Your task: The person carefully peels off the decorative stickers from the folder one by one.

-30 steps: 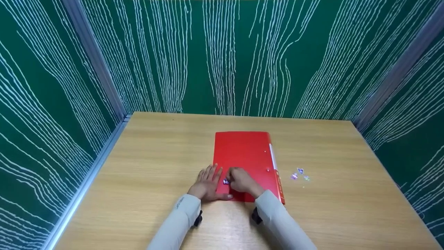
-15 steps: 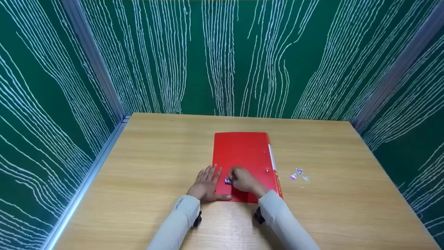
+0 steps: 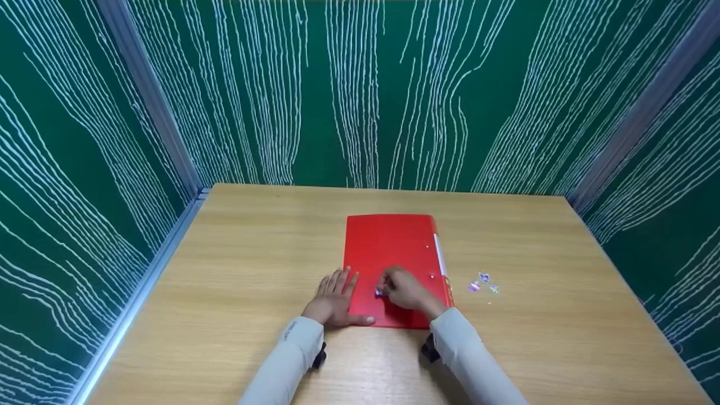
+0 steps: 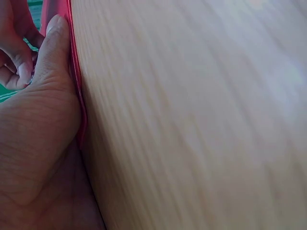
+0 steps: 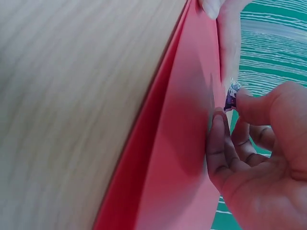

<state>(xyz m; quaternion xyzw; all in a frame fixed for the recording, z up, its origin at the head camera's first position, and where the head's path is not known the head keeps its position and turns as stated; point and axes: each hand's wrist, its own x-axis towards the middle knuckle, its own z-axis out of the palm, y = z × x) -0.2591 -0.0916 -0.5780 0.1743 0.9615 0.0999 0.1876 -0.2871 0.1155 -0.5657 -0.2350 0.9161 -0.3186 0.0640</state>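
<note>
A red folder (image 3: 388,242) lies on the wooden table. My left hand (image 3: 333,304) rests with straight, spread fingers over its lower left corner, thumb along the near edge. Above the cover, my right hand (image 3: 406,289) pinches a small shiny purple-and-silver sticker (image 5: 232,96) between thumb and fingers. In the right wrist view the sticker's upper part sticks out from the pinch, and the other fingers are bent close to the cover. The left wrist view shows the left thumb (image 4: 53,48) on the folder, with the pinching right hand just beyond.
Right of the folder, 3 small shiny stickers lie on the table (image 3: 270,242): a purple-edged one (image 3: 484,277), a pink one (image 3: 474,286) and a greenish one (image 3: 494,289). Green walls with white streaks stand behind and at both sides.
My right hand has moved rightward over the folder, away from the left hand, carrying the pinched sticker with it. The left hand stays where it was.
</note>
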